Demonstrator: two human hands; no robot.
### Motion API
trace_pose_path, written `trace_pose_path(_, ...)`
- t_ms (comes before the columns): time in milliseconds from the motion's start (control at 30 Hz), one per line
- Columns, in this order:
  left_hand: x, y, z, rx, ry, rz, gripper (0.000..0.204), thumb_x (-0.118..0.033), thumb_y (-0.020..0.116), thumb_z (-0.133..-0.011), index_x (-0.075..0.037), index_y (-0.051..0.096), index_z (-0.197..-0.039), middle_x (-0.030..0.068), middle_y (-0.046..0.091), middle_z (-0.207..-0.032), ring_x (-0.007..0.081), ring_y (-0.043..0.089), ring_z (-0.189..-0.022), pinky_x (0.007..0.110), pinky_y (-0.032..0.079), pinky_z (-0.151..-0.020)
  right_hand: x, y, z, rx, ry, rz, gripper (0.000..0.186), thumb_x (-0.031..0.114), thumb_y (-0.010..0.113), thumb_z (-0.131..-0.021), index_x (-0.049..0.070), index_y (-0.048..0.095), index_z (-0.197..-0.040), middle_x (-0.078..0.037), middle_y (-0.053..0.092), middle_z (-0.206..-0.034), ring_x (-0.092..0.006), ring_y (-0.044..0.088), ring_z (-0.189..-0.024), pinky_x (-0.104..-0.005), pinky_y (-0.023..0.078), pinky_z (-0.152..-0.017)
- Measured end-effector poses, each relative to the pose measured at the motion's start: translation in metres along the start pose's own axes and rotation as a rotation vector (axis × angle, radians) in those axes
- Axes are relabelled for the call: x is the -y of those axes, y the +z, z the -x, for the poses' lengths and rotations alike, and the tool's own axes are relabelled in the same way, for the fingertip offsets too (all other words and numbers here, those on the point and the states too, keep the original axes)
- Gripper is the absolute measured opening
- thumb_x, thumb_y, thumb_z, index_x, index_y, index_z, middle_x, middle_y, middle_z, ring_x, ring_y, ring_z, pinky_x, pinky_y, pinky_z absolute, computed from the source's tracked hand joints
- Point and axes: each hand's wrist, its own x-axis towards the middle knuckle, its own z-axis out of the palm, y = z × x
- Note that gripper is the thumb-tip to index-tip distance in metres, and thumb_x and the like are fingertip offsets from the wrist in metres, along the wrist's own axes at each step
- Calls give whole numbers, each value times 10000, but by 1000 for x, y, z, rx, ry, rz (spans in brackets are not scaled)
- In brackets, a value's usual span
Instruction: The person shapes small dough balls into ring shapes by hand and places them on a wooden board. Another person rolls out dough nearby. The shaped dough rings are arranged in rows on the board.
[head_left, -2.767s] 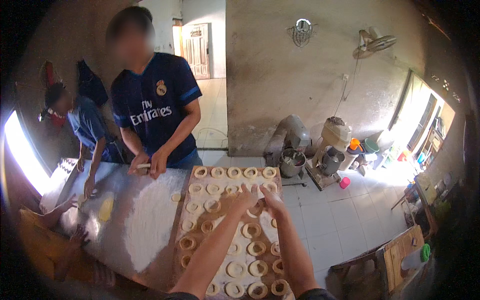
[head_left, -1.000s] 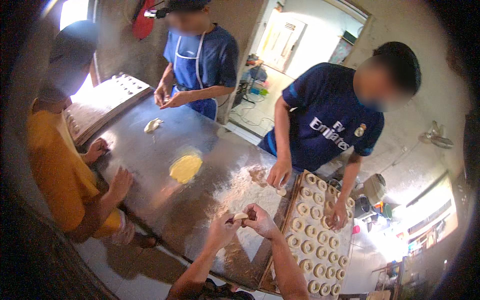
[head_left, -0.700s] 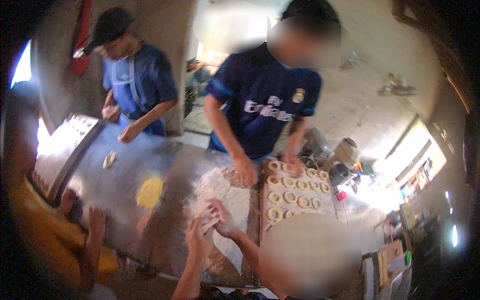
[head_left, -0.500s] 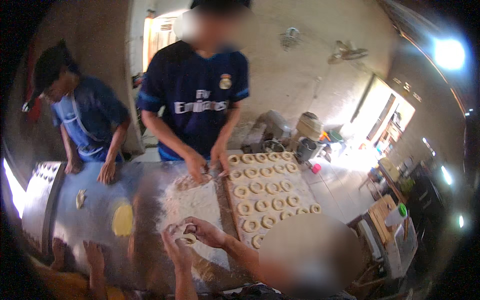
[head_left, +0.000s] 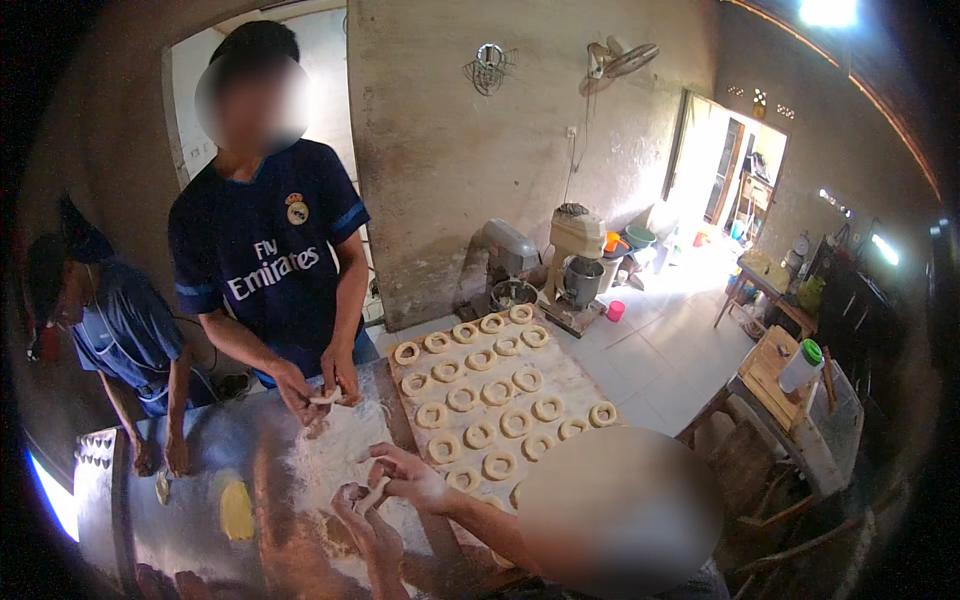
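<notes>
Low in the middle, over the floured table, my left hand (head_left: 374, 535) is closed with its fingertips on a small pale strip of dough (head_left: 373, 497). My right hand (head_left: 415, 480) comes in from the right, its thumb and fingers bent around the upper end of that strip. White flour (head_left: 335, 455) lies spread beneath and beyond both hands. Beside them, to the right, a floured board (head_left: 403, 425) carries several rows of raw dough rings (head_left: 497, 392). A blurred patch covers the board's near right corner and part of my right forearm.
Across the table, a co-worker's hands (head_left: 320, 390) hold a dough piece. Another person's hands (head_left: 160, 457) are by a small dough lump (head_left: 162, 487) at left. A flat yellow dough piece (head_left: 237, 510) lies nearby. More hands (head_left: 190, 585) show at the lower left edge. Mixers (head_left: 580, 250) stand behind.
My view has swung to the right and tilted. My hands have shifted around the dough strip. The co-worker across has lifted a dough piece off the flour; the left person's hands moved closer to the lump.
</notes>
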Motion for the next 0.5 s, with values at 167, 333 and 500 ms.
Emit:
trace_pose_path(167, -51, 63, 7, -190, -114, 815, 315, -216, 499, -977, -62, 412, -1238, 81, 515, -890, 214, 544, -819, 310, 458, -739, 12, -71, 21, 129, 115, -651, 356, 98, 580, -839, 24, 537, -1185, -47, 560, -1035, -143, 539, -830, -285, 444, -798)
trace_pose_path(333, -49, 125, -7, -295, -522, 507, 352, -389, 487, -987, -63, 525, -1116, 63, 542, -816, 198, 557, -759, 382, 467, -692, 43, -121, 50, -6, -262, 1052, 623, 472, 493, -993, 118, 348, -1485, -79, 585, -1120, -184, 573, -885, -363, 455, -867)
trace_pose_path(500, -88, 212, 11, 135, -102, -295, 339, -328, 414, -1030, -19, 521, -1120, 134, 585, -909, 260, 580, -785, 442, 479, -725, 87, -181, 82, -198, 144, -151, 559, 323, 397, -1011, 185, 272, -1538, -18, 558, -839, -102, 531, -713, -246, 458, -637)
